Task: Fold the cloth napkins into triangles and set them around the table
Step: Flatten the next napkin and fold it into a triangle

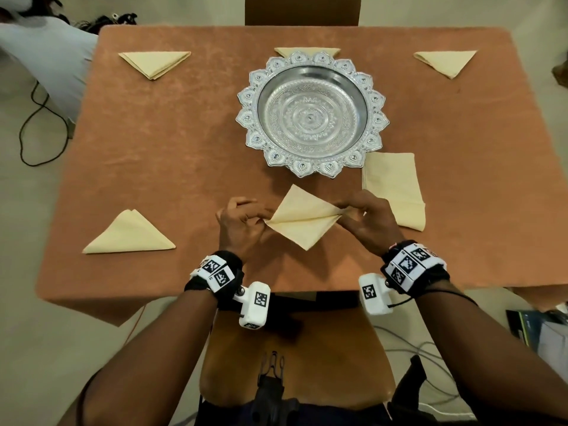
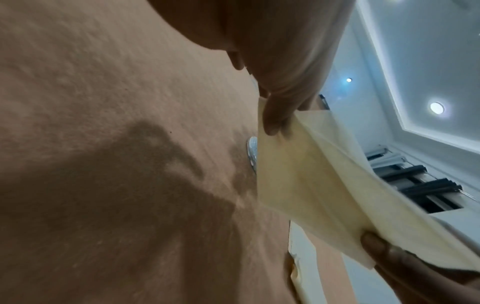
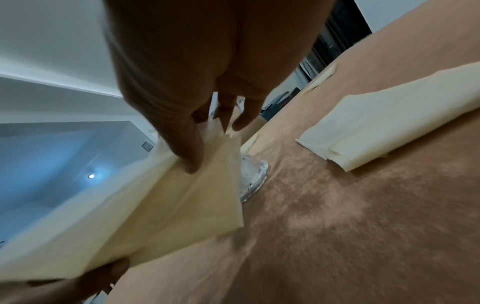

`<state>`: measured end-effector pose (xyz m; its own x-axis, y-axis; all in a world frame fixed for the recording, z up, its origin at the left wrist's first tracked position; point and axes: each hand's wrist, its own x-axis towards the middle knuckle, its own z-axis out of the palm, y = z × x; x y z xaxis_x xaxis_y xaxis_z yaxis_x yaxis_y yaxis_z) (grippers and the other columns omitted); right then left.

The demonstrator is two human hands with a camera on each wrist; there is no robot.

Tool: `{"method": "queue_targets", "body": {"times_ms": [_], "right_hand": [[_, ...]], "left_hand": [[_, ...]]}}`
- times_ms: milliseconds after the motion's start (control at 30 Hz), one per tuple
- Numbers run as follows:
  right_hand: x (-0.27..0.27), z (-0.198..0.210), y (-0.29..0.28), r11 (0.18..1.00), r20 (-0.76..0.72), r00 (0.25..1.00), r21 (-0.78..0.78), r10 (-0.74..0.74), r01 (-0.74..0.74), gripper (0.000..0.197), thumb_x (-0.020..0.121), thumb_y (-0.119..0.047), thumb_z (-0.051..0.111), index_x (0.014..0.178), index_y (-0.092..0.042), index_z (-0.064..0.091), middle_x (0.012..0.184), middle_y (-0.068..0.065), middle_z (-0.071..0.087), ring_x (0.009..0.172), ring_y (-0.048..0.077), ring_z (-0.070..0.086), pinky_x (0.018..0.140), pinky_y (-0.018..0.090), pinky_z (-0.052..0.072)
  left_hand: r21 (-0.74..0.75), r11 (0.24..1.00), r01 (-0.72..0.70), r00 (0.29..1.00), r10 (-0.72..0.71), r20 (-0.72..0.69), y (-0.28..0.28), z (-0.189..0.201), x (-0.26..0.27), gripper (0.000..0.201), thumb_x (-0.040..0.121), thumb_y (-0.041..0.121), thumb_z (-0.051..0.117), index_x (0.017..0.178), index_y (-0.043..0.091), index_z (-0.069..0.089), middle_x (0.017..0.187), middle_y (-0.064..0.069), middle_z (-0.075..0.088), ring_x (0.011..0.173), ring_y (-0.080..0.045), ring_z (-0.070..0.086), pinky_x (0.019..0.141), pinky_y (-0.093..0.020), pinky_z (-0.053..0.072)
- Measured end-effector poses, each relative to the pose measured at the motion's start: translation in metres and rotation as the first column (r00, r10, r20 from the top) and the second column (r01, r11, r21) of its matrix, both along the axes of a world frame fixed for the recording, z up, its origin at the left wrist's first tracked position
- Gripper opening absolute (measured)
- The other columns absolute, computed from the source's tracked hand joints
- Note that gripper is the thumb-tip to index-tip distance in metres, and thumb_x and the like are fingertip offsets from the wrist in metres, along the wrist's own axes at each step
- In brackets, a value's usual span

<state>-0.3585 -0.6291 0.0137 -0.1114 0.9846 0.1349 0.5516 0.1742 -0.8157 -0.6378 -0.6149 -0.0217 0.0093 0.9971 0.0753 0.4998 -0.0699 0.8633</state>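
While both hands hold it up just above the tablecloth (image 1: 153, 155), the napkin being folded (image 1: 302, 215) hangs at about 6 o'clock from the silver tray (image 1: 312, 113), creased along a diagonal that runs between the two grips. The left hand (image 1: 238, 224) pinches the corner at 9 o'clock of the cloth between thumb and fingertips (image 2: 272, 125); the right hand (image 1: 367, 218) pinches the opposite corner at 3 o'clock, its thumb (image 3: 191, 158) pressed onto the layers. Both grips are closed on fabric, not on each other.

Four folded triangles already lie around the table: at 10 o'clock (image 1: 155, 63), at 12 o'clock (image 1: 307, 51) partly behind the tray, at 2 o'clock (image 1: 445, 62), and at 8 o'clock (image 1: 129, 235). An unfolded napkin stack (image 1: 395, 187) waits at 4 o'clock of the tray, just beside the right hand.

Judging by how it sags and drapes, the cloth is light, thin and limp, with several layers that could slide apart. It should handle best taken at the ends of the fold line, kept taut, then laid flat and smoothed, since a loose corner would likely flop open
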Motion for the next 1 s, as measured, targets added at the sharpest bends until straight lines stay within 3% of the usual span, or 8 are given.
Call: {"method": "queue_targets", "body": {"times_ms": [67, 133, 300, 400, 500, 733, 867, 1000], "right_hand": [[0.0, -0.003, -0.006, 0.995, 0.069, 0.997, 0.095, 0.033, -0.04, 0.028, 0.073, 0.003, 0.079, 0.095, -0.014, 0.075, 0.087, -0.023, 0.064, 0.082, 0.014, 0.058, 0.072, 0.025, 0.045], [0.001, -0.014, -0.014, 0.992, 0.162, 0.985, 0.104, 0.057, -0.075, 0.028, 0.071, 0.007, 0.077, 0.093, -0.011, 0.075, 0.088, -0.005, 0.069, 0.082, 0.024, 0.059, 0.072, 0.031, 0.047], [0.0, -0.058, -0.032, 0.989, 0.285, 0.952, -0.125, 0.113, -0.08, 0.029, 0.07, 0.008, 0.068, 0.092, -0.009, 0.076, 0.088, 0.006, 0.073, 0.082, 0.029, 0.062, 0.07, 0.033, 0.049], [-0.002, -0.07, -0.039, 0.961, 0.377, 0.908, -0.26, 0.185, -0.088, 0.026, 0.073, 0.004, 0.068, 0.095, -0.008, 0.076, 0.089, 0.009, 0.073, 0.084, 0.032, 0.061, 0.07, 0.03, 0.044], [-0.004, -0.074, -0.043, 0.958, 0.391, 0.897, -0.268, 0.208, -0.106, 0.023, 0.072, -0.004, 0.076, 0.094, -0.01, 0.076, 0.088, 0.008, 0.072, 0.084, 0.029, 0.058, 0.068, 0.034, 0.047], [-0.004, -0.074, -0.05, 0.965, 0.367, 0.914, -0.247, 0.174, -0.084, 0.019, 0.079, -0.011, 0.077, 0.098, -0.009, 0.076, 0.089, 0.006, 0.072, 0.082, 0.024, 0.055, 0.065, 0.031, 0.041], [-0.004, -0.07, -0.048, 0.942, 0.293, 0.945, -0.334, 0.145, -0.041, 0.021, 0.086, -0.026, 0.072, 0.104, -0.016, 0.075, 0.094, 0.0, 0.073, 0.083, 0.02, 0.052, 0.069, 0.03, 0.034], [-0.006, -0.072, -0.038, 0.917, 0.269, 0.954, -0.399, 0.134, -0.017, 0.023, 0.084, -0.023, 0.072, 0.106, -0.018, 0.074, 0.097, -0.002, 0.07, 0.093, 0.022, 0.055, 0.075, 0.031, 0.04]], "left_hand": [[0.127, 0.991, 0.034, 0.997, -0.024, -0.074, -0.006, 0.005, 0.001, 0.011, 0.068, 0.025, 0.064, 0.071, 0.027, 0.075, 0.089, 0.022, 0.071, 0.102, -0.015, 0.06, 0.092, -0.049, 0.038], [0.146, 0.987, 0.072, 0.984, -0.047, -0.171, -0.015, 0.001, 0.002, 0.008, 0.069, 0.022, 0.069, 0.069, 0.027, 0.074, 0.093, 0.02, 0.073, 0.104, -0.016, 0.057, 0.088, -0.035, 0.025], [-0.074, 0.989, 0.13, 0.915, -0.148, -0.374, -0.035, -0.032, 0.002, 0.027, 0.064, 0.007, 0.079, 0.074, 0.032, 0.073, 0.085, 0.021, 0.069, 0.1, -0.015, 0.055, 0.079, -0.032, 0.015], [-0.116, 0.982, 0.148, 0.893, -0.183, -0.412, -0.043, -0.038, 0.002, 0.028, 0.062, 0.006, 0.081, 0.075, 0.03, 0.075, 0.08, 0.021, 0.053, 0.094, -0.019, 0.058, 0.074, -0.03, 0.012], [-0.151, 0.975, 0.161, 0.885, -0.21, -0.416, -0.046, -0.039, 0.002, 0.024, 0.065, 0.008, 0.08, 0.078, 0.028, 0.076, 0.079, 0.015, 0.056, 0.091, -0.02, 0.057, 0.077, -0.032, 0.018], [-0.203, 0.942, 0.269, 0.878, -0.326, -0.35, -0.044, -0.046, -0.008, 0.021, 0.068, 0.006, 0.08, 0.082, 0.021, 0.077, 0.082, 0.003, 0.074, 0.078, -0.02, 0.064, 0.077, -0.039, 0.051], [-0.237, 0.936, 0.26, 0.913, -0.319, -0.256, -0.041, -0.048, -0.01, 0.012, 0.075, 0.012, 0.078, 0.085, 0.017, 0.077, 0.084, 0.002, 0.073, 0.074, -0.014, 0.062, 0.07, -0.034, 0.053], [-0.304, 0.916, 0.263, 0.92, -0.333, -0.208, -0.034, -0.049, -0.01, 0.012, 0.08, 0.02, 0.074, 0.092, 0.021, 0.077, 0.088, 0.006, 0.073, 0.079, -0.012, 0.064, 0.073, -0.031, 0.052]]}}
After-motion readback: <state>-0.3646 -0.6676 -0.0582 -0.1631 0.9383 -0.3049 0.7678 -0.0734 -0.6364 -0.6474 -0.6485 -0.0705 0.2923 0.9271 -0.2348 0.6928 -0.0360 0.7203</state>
